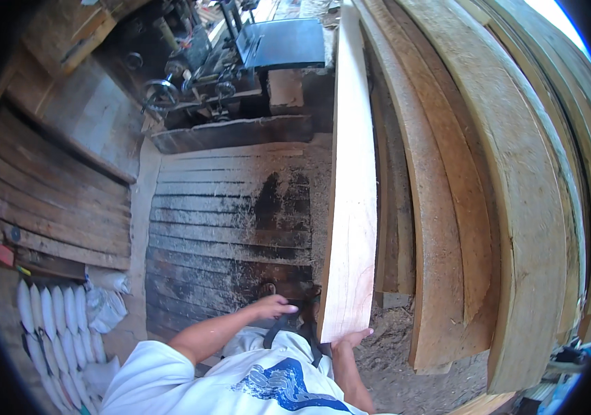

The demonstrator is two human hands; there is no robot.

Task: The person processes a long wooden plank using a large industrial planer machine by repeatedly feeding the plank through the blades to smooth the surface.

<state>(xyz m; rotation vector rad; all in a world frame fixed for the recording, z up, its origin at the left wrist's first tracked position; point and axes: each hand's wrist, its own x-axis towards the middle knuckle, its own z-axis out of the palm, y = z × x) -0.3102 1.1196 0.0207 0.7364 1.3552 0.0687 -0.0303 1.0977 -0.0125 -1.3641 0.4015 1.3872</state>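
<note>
A long pale board (pixel 352 207) runs away from me, its near end at my right hand (pixel 349 337), whose fingers are gripped round that end. My left hand (pixel 274 308) hangs in front of my body, left of the board and apart from it, loosely open with nothing visible in it. Below it is my white shirt (pixel 226 384) with a dark strap at the waist.
Rough planks (pixel 523 221) lie stacked along the right. A machine with handwheels (pixel 160 93) and a metal table (pixel 281 41) stands ahead, beyond a dark slatted floor (pixel 226 228). Wooden boards (pixel 53 180) line the left, with white packed bundles (pixel 60 318) below them.
</note>
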